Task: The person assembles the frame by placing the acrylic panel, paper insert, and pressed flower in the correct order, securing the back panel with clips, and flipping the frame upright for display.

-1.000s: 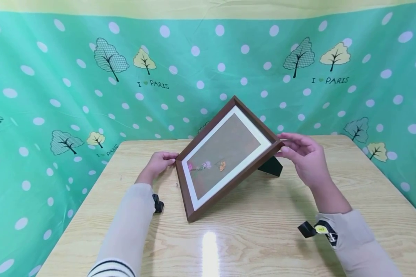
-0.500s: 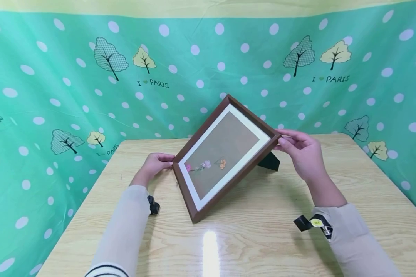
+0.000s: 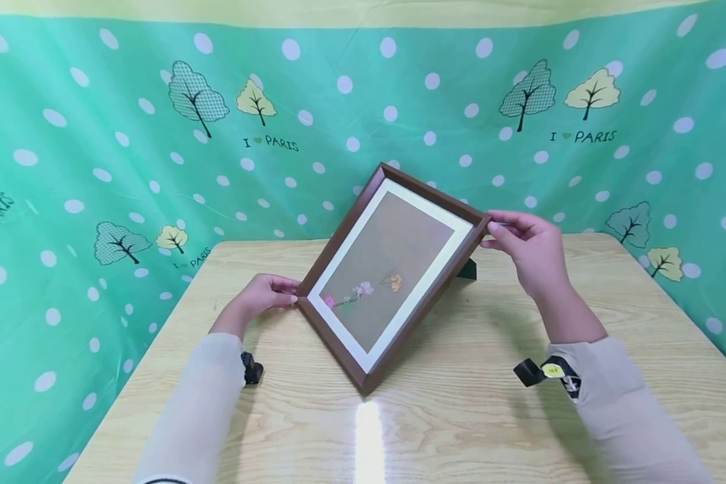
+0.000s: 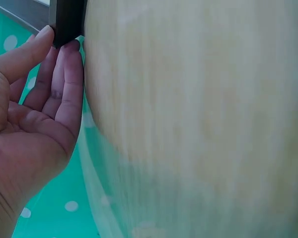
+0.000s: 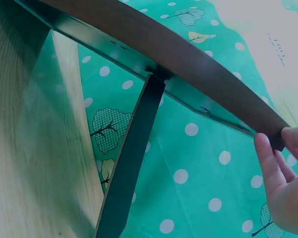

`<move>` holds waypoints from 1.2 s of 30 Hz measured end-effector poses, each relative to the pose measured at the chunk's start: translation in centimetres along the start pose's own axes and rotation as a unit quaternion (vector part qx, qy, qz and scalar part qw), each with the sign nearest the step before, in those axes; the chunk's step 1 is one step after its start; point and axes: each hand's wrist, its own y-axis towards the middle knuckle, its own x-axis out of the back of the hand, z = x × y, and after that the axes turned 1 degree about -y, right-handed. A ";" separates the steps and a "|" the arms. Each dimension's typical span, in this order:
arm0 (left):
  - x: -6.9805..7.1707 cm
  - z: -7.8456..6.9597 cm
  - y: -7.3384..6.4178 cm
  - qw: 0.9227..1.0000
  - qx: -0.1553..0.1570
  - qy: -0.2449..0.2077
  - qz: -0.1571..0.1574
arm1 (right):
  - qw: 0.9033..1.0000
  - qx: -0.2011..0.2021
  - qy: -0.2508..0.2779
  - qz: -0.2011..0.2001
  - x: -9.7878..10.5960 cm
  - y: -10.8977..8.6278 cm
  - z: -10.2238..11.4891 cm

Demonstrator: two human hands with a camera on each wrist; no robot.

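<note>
A brown picture frame (image 3: 435,296) with a white mat and small pressed flowers (image 3: 364,288) on a tan ground is held tilted over the table, one corner pointing down toward the front. At its left corner my left hand (image 3: 260,299) pinches the edge between thumb and fingers, as the left wrist view also shows. My right hand (image 3: 529,255) pinches the opposite, right corner. Behind the frame a black easel leg (image 5: 131,158) is folded out, seen whole in the right wrist view and only partly in the head view. Whether the lowest corner touches the table, I cannot tell.
The light wooden table (image 3: 460,417) spreads under both arms, with a bright light reflection near its front. A green dotted curtain (image 3: 351,101) with tree prints stands behind and along both sides.
The frame has turned so its front faces me more, its top corner shifting left. My left hand moves slightly left and down, my right hand slightly up; both keep their grip.
</note>
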 end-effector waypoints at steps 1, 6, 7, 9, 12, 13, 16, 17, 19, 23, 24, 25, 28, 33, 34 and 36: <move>0.0 0.0 -0.1 1.000 -0.001 0.001 0.004 | 1.000 -0.008 -0.007 -0.002 -0.1 0.2 0.1; -0.1 0.3 -0.8 1.000 -0.006 0.011 0.013 | 0.999 -0.037 -0.025 -0.013 -0.5 0.8 0.8; -0.2 0.3 -0.9 1.000 -0.006 0.013 0.015 | 0.999 -0.040 -0.026 -0.014 -0.6 1.0 0.9; -0.3 0.3 -1.2 1.000 -0.008 0.022 0.020 | 0.998 -0.046 -0.025 -0.017 -0.8 1.2 1.0; -0.5 0.2 -1.7 0.999 -0.010 0.038 0.031 | 0.998 -0.052 -0.032 -0.025 -0.9 1.5 1.0; -0.6 0.1 -1.9 0.998 -0.011 0.042 0.035 | 0.997 -0.054 -0.036 -0.028 -0.9 1.6 1.0; -1.0 -0.1 -2.5 0.997 -0.016 0.051 0.057 | 0.996 -0.057 -0.047 -0.040 -0.9 2.1 0.8; -1.2 -0.3 -2.7 0.996 -0.017 0.053 0.066 | 0.996 -0.057 -0.051 -0.044 -0.9 2.2 0.8; -1.6 -0.6 -3.3 0.995 -0.020 0.055 0.083 | 0.995 -0.059 -0.055 -0.050 -0.9 2.6 0.6; -2.7 -1.4 -4.5 0.992 -0.027 0.061 0.106 | 0.995 -0.058 -0.064 -0.053 -0.8 3.1 0.4; -3.0 -1.6 -4.7 0.992 -0.029 0.060 0.111 | 0.995 -0.059 -0.066 -0.051 -0.7 3.1 0.3; -3.3 -1.7 -4.9 0.991 -0.030 0.061 0.112 | 0.994 -0.060 -0.072 -0.047 -0.6 3.2 0.3; -4.0 -1.9 -5.3 0.991 -0.026 0.062 0.117 | 0.992 -0.065 -0.098 -0.035 -0.5 3.4 0.1; -5.0 -2.2 -5.6 0.985 -0.040 0.081 0.150 | 0.988 -0.072 -0.138 -0.015 -0.4 3.5 -0.1; -5.3 -2.3 -5.7 0.982 -0.047 0.086 0.161 | 0.987 -0.074 -0.141 -0.012 -0.4 3.5 -0.1; -5.8 -2.5 -5.9 0.977 -0.060 0.095 0.180 | 0.986 -0.077 -0.148 -0.006 -0.3 3.6 -0.2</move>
